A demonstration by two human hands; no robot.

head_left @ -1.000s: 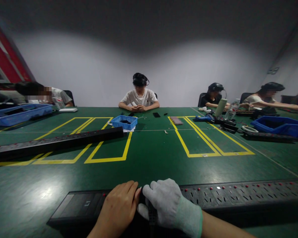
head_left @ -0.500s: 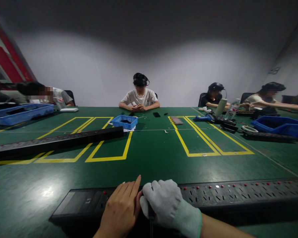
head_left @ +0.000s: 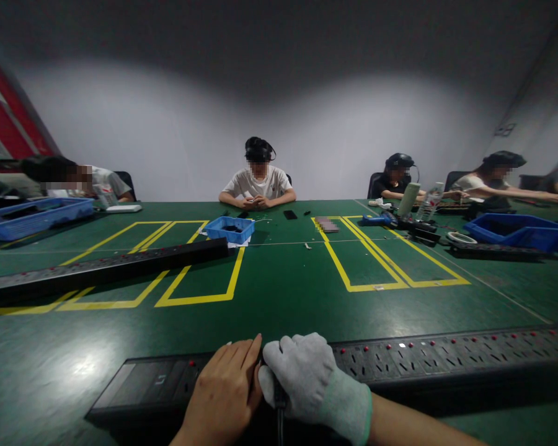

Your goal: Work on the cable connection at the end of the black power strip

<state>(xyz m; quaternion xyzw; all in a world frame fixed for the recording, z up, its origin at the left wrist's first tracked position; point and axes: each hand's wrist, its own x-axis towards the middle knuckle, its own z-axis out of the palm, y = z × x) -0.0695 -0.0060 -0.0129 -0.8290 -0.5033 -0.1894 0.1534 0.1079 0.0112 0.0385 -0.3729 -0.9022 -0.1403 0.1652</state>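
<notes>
A long black power strip (head_left: 446,358) with rows of sockets and small red lights lies across the near side of the green table. My bare left hand (head_left: 225,387) is wrapped over it near its left end, fingers close together across the top. Right beside it, my right hand (head_left: 302,375), in a grey-white glove with a green cuff, is closed around a black plug (head_left: 279,396). The plug's cord runs down toward me. The gloved fingers hide the plug's front and the sockets beneath. The two hands touch or nearly touch.
A second power strip (head_left: 97,265) lies slantwise at left. Beyond it stands a small blue bin (head_left: 230,230); larger blue bins (head_left: 521,232) stand at both sides. Yellow tape outlines (head_left: 376,287) mark the table (head_left: 279,297). Several people sit around it, one person (head_left: 259,179) directly opposite.
My view has shifted slightly. The right hand has tilted a little, so more of the plug and cord shows beneath it. The left hand stays on the power strip.
</notes>
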